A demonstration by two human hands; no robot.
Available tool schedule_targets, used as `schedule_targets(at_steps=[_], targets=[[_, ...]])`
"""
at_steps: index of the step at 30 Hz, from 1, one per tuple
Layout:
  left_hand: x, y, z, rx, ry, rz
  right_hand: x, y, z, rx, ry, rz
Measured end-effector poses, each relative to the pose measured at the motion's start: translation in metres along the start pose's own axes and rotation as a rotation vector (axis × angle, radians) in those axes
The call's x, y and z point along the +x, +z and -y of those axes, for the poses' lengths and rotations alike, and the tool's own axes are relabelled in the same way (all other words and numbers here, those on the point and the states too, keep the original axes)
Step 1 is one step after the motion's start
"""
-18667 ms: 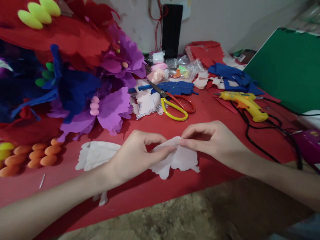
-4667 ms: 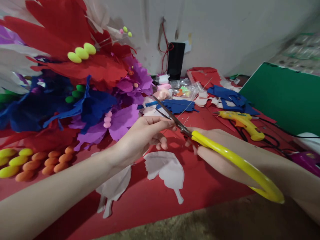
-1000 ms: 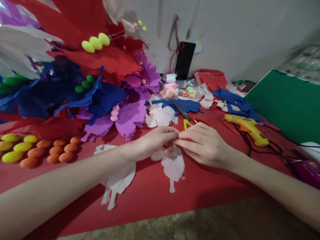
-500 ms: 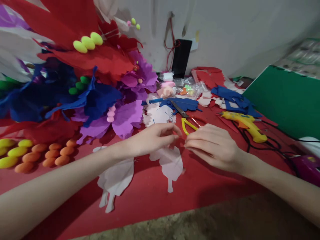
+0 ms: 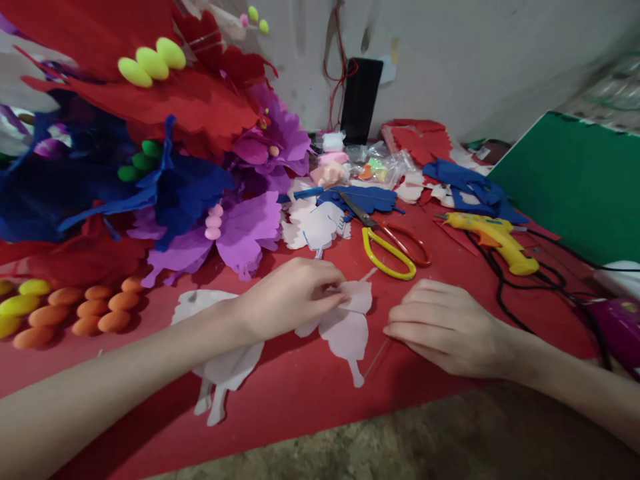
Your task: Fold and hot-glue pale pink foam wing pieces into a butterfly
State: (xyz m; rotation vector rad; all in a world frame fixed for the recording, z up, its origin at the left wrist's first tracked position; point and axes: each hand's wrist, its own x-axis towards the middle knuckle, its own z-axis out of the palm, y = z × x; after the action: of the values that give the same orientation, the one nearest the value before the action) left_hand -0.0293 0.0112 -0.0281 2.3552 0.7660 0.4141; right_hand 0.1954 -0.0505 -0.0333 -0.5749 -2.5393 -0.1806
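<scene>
My left hand (image 5: pixel 295 297) is closed, thumb and fingers pinched at the middle of a small white butterfly cutout (image 5: pixel 345 330) on the red tabletop. Part of that cutout is hidden by the hand. To its right, my right hand (image 5: pixel 445 327) has its fingers pressed together. A thin strand (image 5: pixel 376 358) runs from its fingertips down to the cutout's lower tail. Beneath my left forearm lies a larger white butterfly cutout (image 5: pixel 230 370). Scissors (image 5: pixel 390 257) with one yellow and one red handle rest beyond my right hand, blades pointing away.
Large red, blue and purple butterflies (image 5: pixel 195 127) pile up on the left. Yellow and orange oval pieces (image 5: pixel 50 317) line the table's left side. A yellow glue gun (image 5: pixel 493 237) with a black cord lies right, before a green panel (image 5: pixel 575 187). A phone (image 5: pixel 361 100) leans on the wall.
My right hand has moved away from my left hand, down and slightly right, uncovering the scissors' handles. The strand now shows between it and the cutout. The view has shifted slightly.
</scene>
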Motion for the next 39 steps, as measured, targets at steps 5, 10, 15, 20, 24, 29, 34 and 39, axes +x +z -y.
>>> schedule_targets(at_steps=[5, 10, 15, 20, 24, 29, 34, 39], targets=[[-0.001, 0.002, -0.004, -0.034, -0.119, -0.068, 0.002, 0.009, 0.011, 0.074, 0.015, 0.027], [-0.002, 0.002, -0.009, -0.055, -0.180, -0.109, 0.000, 0.012, 0.012, 0.134, 0.035, 0.041], [-0.004, 0.001, -0.006, 0.011, -0.164, -0.128, -0.001, 0.010, 0.011, 0.133, 0.051, 0.020], [-0.005, 0.000, 0.002, 0.150, 0.071, -0.153, -0.001, 0.009, 0.012, 0.099, 0.035, 0.011], [-0.007, 0.001, 0.006, 0.274, 0.089, -0.110, -0.001, 0.007, 0.010, 0.117, 0.025, 0.036], [-0.012, 0.004, 0.003, 0.269, 0.095, -0.080, -0.002, 0.001, 0.005, 0.163, 0.011, 0.068], [-0.019, 0.005, -0.005, 0.297, 0.082, -0.062, -0.003, -0.003, -0.002, 0.133, 0.035, 0.058], [-0.025, 0.006, -0.007, 0.331, 0.094, -0.053, 0.004, 0.002, -0.011, -0.011, 0.037, 0.081]])
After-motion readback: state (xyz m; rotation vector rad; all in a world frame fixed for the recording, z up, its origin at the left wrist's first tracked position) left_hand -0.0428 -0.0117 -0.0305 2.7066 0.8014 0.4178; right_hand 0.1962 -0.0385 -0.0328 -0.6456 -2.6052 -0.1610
